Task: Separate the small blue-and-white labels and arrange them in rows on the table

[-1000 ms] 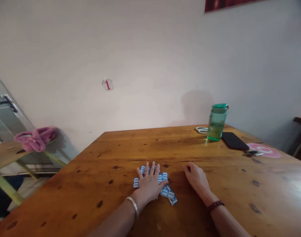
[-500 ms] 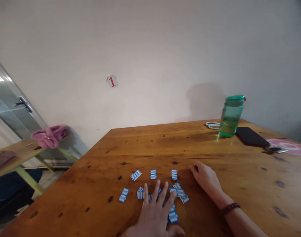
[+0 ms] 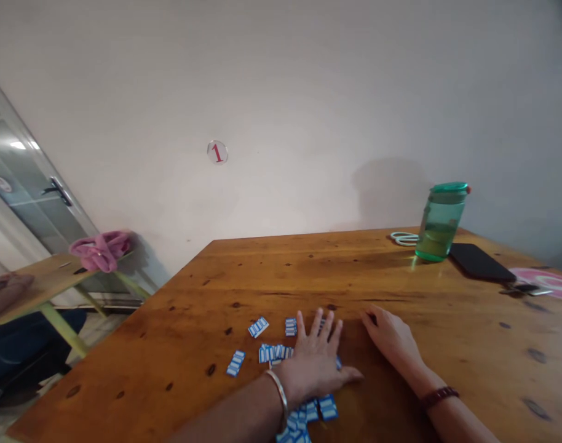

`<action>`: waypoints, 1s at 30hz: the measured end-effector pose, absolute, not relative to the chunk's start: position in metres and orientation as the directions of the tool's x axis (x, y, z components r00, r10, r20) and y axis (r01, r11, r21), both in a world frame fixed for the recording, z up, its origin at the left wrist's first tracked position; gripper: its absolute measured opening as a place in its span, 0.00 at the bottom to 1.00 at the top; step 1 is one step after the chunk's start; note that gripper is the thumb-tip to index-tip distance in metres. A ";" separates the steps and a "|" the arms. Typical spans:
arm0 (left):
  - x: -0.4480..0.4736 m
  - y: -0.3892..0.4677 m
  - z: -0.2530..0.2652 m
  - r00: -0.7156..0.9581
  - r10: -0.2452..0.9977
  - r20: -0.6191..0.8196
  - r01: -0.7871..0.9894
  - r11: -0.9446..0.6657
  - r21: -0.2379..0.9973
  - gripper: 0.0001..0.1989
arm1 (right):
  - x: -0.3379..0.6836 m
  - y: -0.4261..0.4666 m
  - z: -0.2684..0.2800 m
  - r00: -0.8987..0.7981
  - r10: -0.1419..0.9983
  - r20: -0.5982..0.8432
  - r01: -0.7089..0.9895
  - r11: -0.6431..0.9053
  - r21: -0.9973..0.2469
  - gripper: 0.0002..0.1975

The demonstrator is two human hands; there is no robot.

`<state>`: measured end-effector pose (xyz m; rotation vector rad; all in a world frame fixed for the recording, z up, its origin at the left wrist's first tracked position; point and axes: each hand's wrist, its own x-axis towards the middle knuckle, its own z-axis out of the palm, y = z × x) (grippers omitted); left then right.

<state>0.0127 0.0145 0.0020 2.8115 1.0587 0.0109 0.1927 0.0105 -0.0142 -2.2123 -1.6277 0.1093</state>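
Note:
My left hand [image 3: 311, 366], with a silver bangle at its wrist, is spread flat over small blue-and-white cards on the wooden table [image 3: 262, 274]. Its palm hides some of them. Beside its fingers lie a card [image 3: 291, 327] and, partly covered, another at the fingertips. A row of overlapping cards [image 3: 274, 353] is left of the hand, and a loose pile [image 3: 297, 424] shows below the wrist. Two more cards sit farther left, one tilted [image 3: 258, 327] and one lower [image 3: 235, 363]. My right hand [image 3: 389, 335], wearing a dark red bracelet, rests on the table with fingers curled in.
At the back right stand a green water bottle [image 3: 441, 223], a white cable [image 3: 403, 239], a black phone-like slab [image 3: 480, 263] and a pink round mat [image 3: 546, 283]. A second table at left holds a pink cloth [image 3: 102, 249]; a person's arm [image 3: 8, 289] rests there.
My left hand has slid to the right and away from me, uncovering cards in the row and the pile nearer me. My right hand stays put; the view has shifted slightly.

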 end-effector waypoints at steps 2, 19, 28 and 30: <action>-0.009 0.025 0.004 0.668 0.742 -0.052 0.743 -0.664 0.079 0.41 | 0.193 0.010 -0.015 0.323 0.931 0.170 0.901 -0.247 -0.356 0.13; -0.080 0.006 0.009 0.576 0.801 -0.164 0.817 -0.564 0.117 0.36 | 0.191 0.009 -0.015 0.332 0.925 0.184 0.895 -0.247 -0.372 0.11; -0.062 0.019 0.015 0.530 0.825 -0.197 0.848 -0.512 0.138 0.39 | 0.192 0.008 -0.015 0.326 0.921 0.211 0.905 -0.241 -0.350 0.12; -0.076 0.026 0.015 0.459 0.874 -0.158 0.886 -0.435 0.161 0.35 | 0.192 0.009 -0.016 0.327 0.922 0.209 0.904 -0.241 -0.353 0.12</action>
